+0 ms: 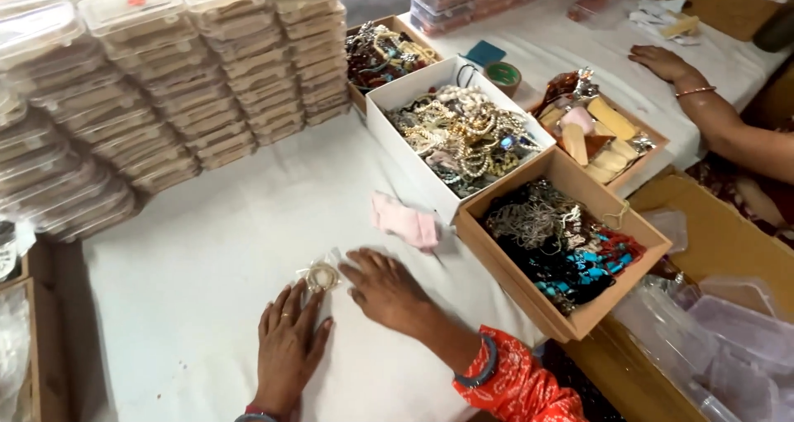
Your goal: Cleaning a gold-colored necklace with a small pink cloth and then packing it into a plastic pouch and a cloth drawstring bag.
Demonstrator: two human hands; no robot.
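While flat on the white cloth [207,290], both hands' [285,347] fingers [364,265] splayed, empty, beside round, axis-less bracelet coil [321,276].

A jewellery packing workshop: a cloth-covered desk [207,248] carrying open boxes of beaded necklaces [463,132], with stacks of clear lidded plastic cases [165,74] alongside.

The person's 2 hands are bare. The left hand [287,347] wears a thin ring on 1 of its fingers [285,304], and at its wrist a dark band shows with a strip of red beside it, cut off by the frame's bottom edge. The right hand [385,288] has a grey-blue bangle [482,366] around the wrist. Behind the bangle begins a bright orange-red sleeve [519,386] printed with a fine white pattern.
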